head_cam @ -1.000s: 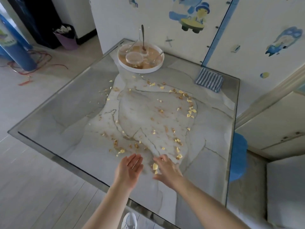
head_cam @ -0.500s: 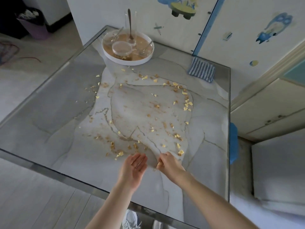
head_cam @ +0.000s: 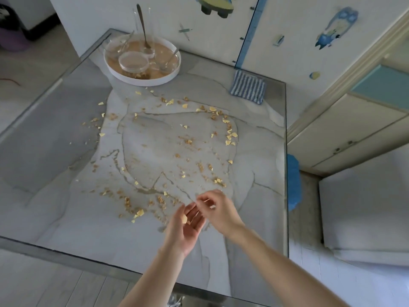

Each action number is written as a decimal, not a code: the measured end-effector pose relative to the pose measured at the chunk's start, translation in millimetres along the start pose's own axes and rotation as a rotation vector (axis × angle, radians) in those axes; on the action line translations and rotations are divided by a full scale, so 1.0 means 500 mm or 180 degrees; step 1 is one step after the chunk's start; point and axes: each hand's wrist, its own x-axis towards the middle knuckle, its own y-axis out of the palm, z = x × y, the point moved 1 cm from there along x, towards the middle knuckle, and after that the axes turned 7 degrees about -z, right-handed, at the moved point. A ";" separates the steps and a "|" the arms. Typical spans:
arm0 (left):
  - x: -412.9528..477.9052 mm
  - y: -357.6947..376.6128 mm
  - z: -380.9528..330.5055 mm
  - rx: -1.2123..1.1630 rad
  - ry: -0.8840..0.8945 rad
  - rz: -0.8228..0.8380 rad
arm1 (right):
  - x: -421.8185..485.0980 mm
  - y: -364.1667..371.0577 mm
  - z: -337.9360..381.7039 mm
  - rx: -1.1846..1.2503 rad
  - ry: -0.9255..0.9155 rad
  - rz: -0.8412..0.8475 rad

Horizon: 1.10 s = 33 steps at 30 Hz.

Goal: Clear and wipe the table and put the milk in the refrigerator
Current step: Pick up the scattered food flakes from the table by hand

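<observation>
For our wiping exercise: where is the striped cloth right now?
Head view: the striped cloth lies at the far right corner of the table, by the wall, right of the white tray.

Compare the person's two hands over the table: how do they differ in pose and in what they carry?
The left hand lies palm up, cupped; the right hand is palm down, fingertips drawn together. The left hand carries a yellow crumb on its palm; whether the right hand pinches one is unclear. Both are bare and hover over the table, near its front edge.
</observation>
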 end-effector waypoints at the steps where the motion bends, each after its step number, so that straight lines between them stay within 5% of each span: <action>1: 0.001 0.005 0.000 0.0007 -0.0010 -0.0037 | 0.014 -0.016 -0.016 -0.0073 0.0059 -0.0188; 3: 0.006 0.010 -0.002 0.0099 -0.0022 -0.0130 | 0.044 -0.042 -0.058 -0.0502 0.0192 -0.0334; 9: 0.023 0.004 -0.012 0.0248 -0.0011 -0.0219 | 0.079 -0.039 -0.140 -0.1377 0.0398 0.0438; 22: 0.046 0.001 -0.020 0.0160 0.0029 -0.0281 | 0.095 -0.029 -0.095 -0.0532 0.0211 0.0184; 30: 0.028 0.006 -0.031 -0.0251 0.0135 -0.0139 | 0.044 0.022 0.032 0.0003 -0.0243 0.0888; 33: 0.015 -0.014 -0.056 -0.0410 0.0307 -0.0235 | 0.057 0.035 0.049 0.0311 -0.0156 0.0535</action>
